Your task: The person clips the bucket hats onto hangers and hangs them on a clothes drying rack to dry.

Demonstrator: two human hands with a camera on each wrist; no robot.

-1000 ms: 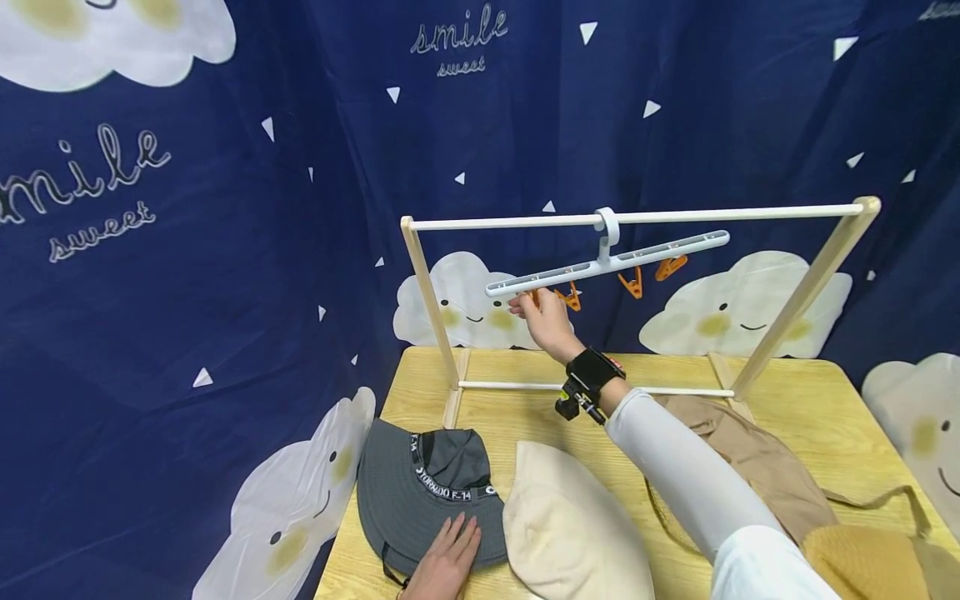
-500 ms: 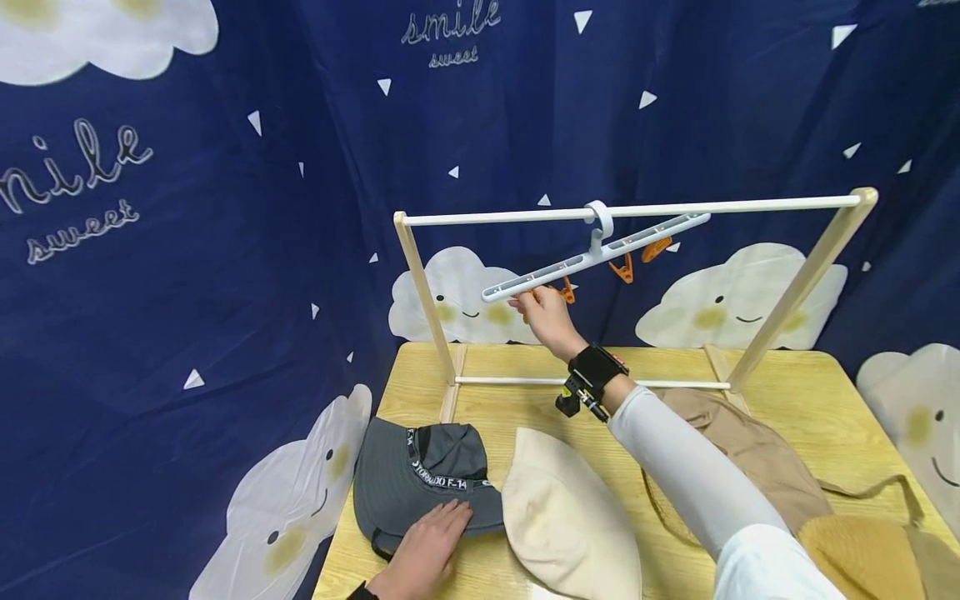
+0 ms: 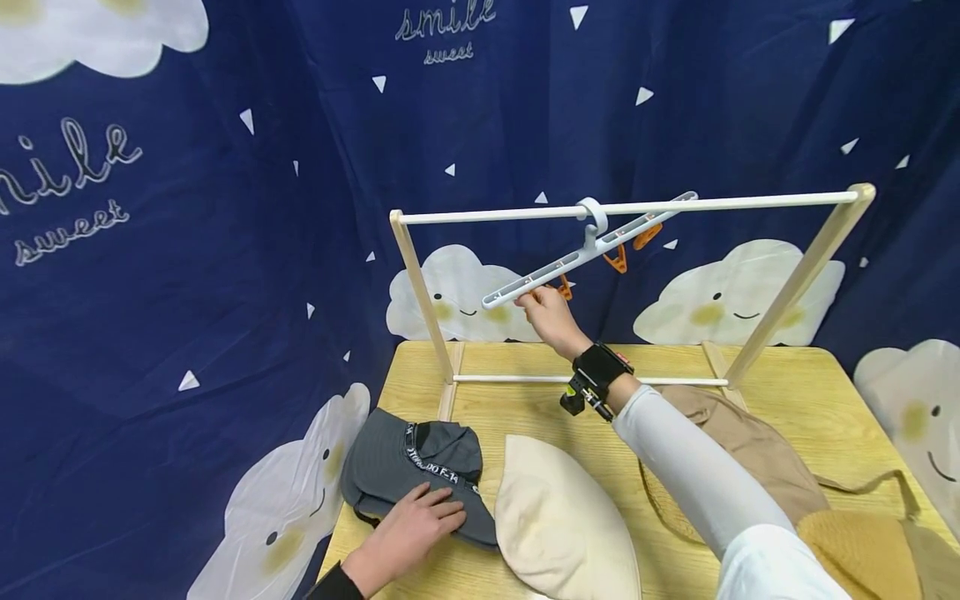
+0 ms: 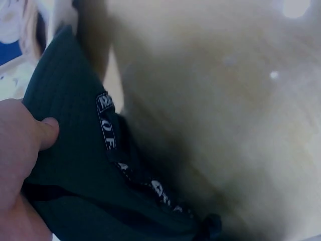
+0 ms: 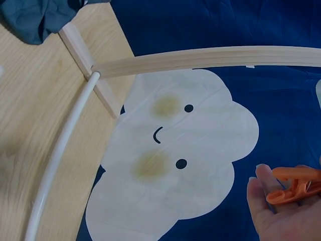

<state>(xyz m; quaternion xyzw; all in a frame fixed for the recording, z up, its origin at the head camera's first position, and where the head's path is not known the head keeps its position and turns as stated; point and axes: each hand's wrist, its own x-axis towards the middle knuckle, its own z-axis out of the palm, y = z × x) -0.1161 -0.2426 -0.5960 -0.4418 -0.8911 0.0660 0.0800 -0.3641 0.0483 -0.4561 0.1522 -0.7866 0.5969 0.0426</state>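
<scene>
My left hand (image 3: 414, 527) holds the brim of a dark grey bucket hat (image 3: 386, 457) with white lettering on its band. In the left wrist view, the thumb (image 4: 49, 131) presses one face of the brim and the fingers go behind it. My right hand (image 3: 553, 321) is up at the near left end of a pale blue hanger (image 3: 558, 268). There it grips an orange clip (image 5: 296, 185), seen between thumb side and fingers in the right wrist view. Other orange clips (image 3: 617, 260) dangle farther along the hanger, which hooks over the rack's white bar.
The wood-and-white rack (image 3: 487, 216) stands at the back of the wooden table (image 3: 517, 408). A cream hat (image 3: 562, 521) lies beside the grey one. A brown hat (image 3: 738, 442) and a mustard hat (image 3: 858, 550) lie to the right, partly behind the right forearm. A blue curtain hangs behind.
The hanger has swivelled, its right end going back and its left end nearer. My left hand has shifted left along the grey hat, whose brim is now lifted and bent. The right hand keeps its grip.
</scene>
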